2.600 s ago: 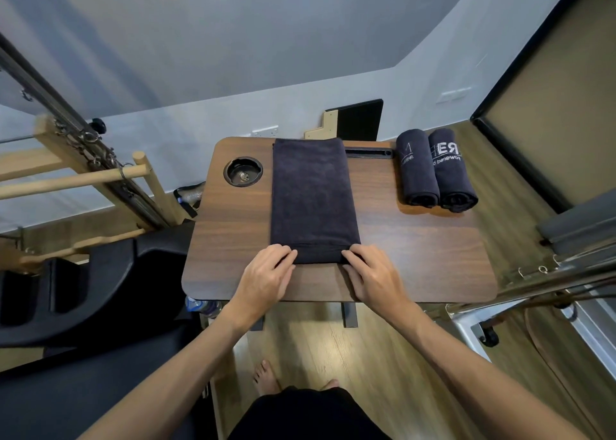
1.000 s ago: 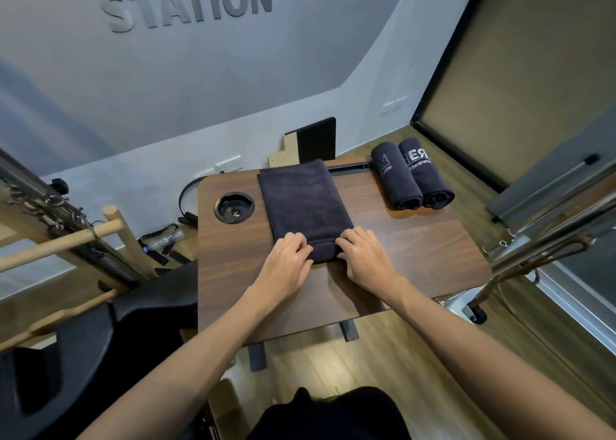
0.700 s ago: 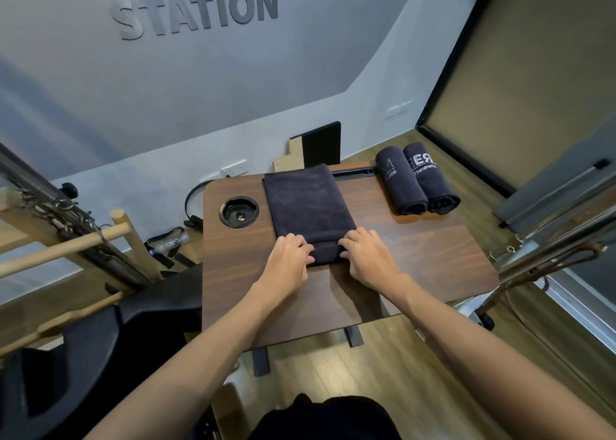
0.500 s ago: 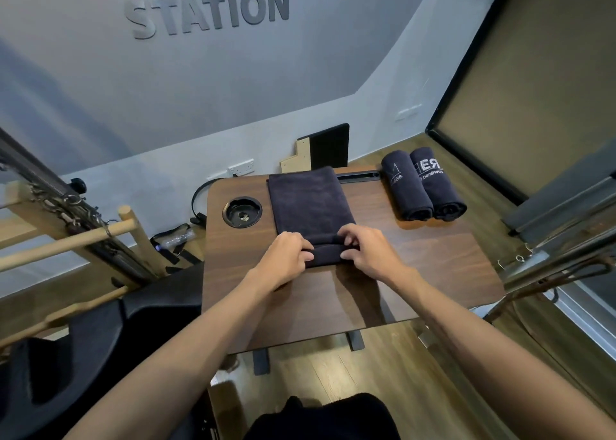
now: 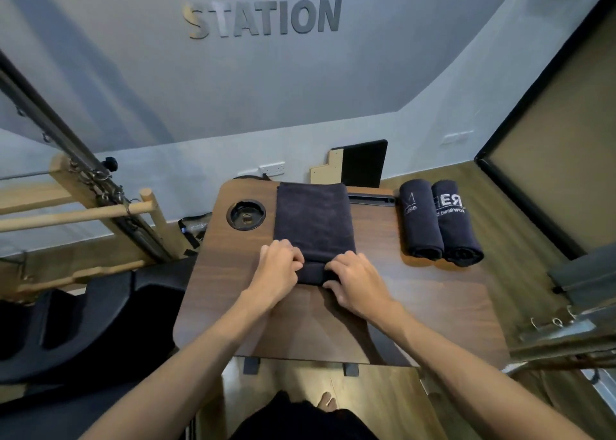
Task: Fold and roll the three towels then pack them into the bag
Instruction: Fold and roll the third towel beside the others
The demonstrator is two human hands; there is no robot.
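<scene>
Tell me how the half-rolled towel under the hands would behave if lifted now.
The towel is soft cloth, so it would likely droop. Its roll is only begun under the left hand and right hand, so it would probably unroll.

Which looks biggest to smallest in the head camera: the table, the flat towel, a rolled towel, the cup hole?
1. table
2. flat towel
3. rolled towel
4. cup hole

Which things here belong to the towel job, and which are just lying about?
Job:
- folded towel, near end being rolled by left hand and right hand
- two rolled towels
No bag in view.

Lying about:
- cup holder in table
- black panel against wall
</scene>
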